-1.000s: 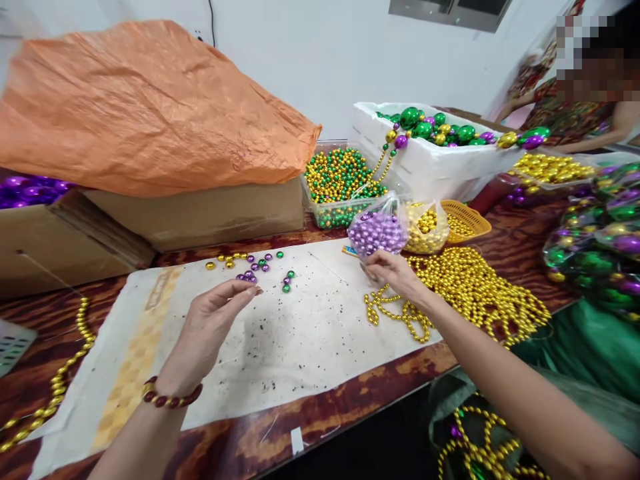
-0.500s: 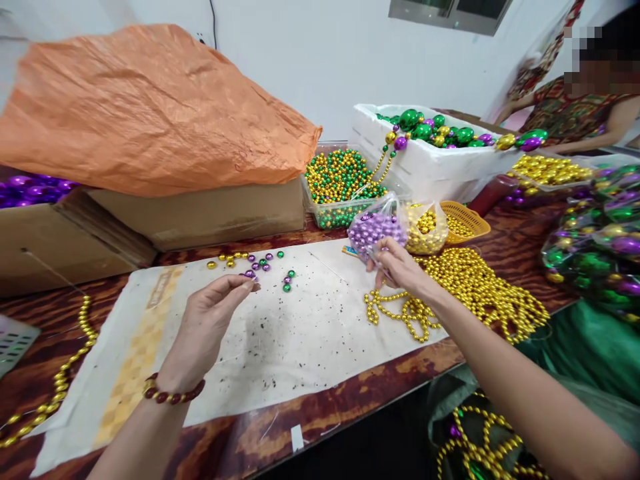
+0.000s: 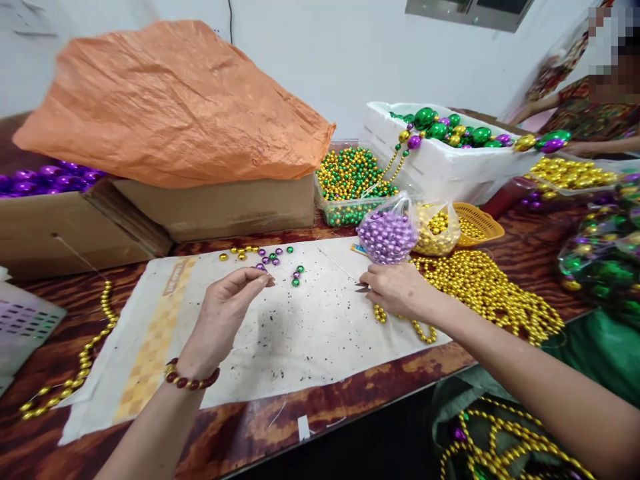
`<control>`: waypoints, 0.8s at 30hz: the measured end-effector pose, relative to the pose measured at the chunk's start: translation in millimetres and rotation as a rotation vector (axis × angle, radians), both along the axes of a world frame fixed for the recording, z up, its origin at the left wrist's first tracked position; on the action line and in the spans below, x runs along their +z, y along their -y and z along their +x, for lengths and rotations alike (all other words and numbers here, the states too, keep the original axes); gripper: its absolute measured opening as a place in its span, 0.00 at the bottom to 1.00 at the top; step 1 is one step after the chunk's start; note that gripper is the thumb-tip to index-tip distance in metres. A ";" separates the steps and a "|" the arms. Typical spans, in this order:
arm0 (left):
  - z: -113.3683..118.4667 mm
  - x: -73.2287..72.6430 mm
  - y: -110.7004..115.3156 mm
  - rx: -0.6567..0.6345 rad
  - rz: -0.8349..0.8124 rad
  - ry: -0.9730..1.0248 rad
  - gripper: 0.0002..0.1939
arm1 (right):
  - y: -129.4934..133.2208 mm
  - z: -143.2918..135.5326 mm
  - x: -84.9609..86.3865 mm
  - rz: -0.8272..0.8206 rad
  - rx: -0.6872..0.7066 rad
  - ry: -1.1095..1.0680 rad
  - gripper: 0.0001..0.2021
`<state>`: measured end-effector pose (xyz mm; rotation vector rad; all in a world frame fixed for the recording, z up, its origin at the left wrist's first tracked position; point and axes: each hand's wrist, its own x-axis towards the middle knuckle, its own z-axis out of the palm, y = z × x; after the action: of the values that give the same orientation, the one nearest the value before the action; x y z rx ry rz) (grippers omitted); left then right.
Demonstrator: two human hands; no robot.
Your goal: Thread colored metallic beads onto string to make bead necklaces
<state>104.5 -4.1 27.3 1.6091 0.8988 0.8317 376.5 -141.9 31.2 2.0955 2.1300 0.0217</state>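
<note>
My left hand [image 3: 227, 310], with a bead bracelet [image 3: 193, 377] on its wrist, is closed in a pinch above the white cloth [image 3: 300, 347]. A tiny pale bit shows at its fingertips, too small to name. Just beyond lie loose purple beads [image 3: 265, 260], green beads [image 3: 296, 282] and gold beads [image 3: 241, 255]. My right hand [image 3: 395, 287] is closed around small scissors [image 3: 362, 288]; only their dark pointed blades show, aimed left. Under and beside that hand are gold bead strands [image 3: 480, 293]. A needle-like rod [image 3: 335, 263] lies on the cloth between my hands.
Behind the cloth stand a bag of purple beads [image 3: 387, 237], a bead-filled plastic bin [image 3: 350, 213] and a white foam box [image 3: 445, 173]. Orange sheeting [image 3: 190, 107] covers cardboard boxes [image 3: 225, 207]. A gold bead string [image 3: 85, 360] lies at left. Another person [image 3: 590, 120] sits at far right.
My right hand has come down from the purple bag to the cloth, and scissor blades now show in it. My left hand keeps its pinch. The whole view has shifted slightly.
</note>
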 end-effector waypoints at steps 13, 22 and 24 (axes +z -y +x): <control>-8.0 -8.3 5.5 0.025 -0.153 0.091 0.07 | -16.9 -10.0 -26.2 -0.034 -0.073 -0.157 0.13; -19.7 -16.5 7.8 0.109 -0.478 0.261 0.09 | -37.4 -95.6 -8.8 0.140 0.124 -0.606 0.13; -21.4 -15.5 9.7 0.119 -0.530 0.289 0.09 | -47.4 -112.1 -3.1 0.164 0.131 -0.634 0.13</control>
<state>83.1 -13.8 11.8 0.9578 0.9165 0.7991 264.4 -94.5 28.1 2.2639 2.6874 -0.5406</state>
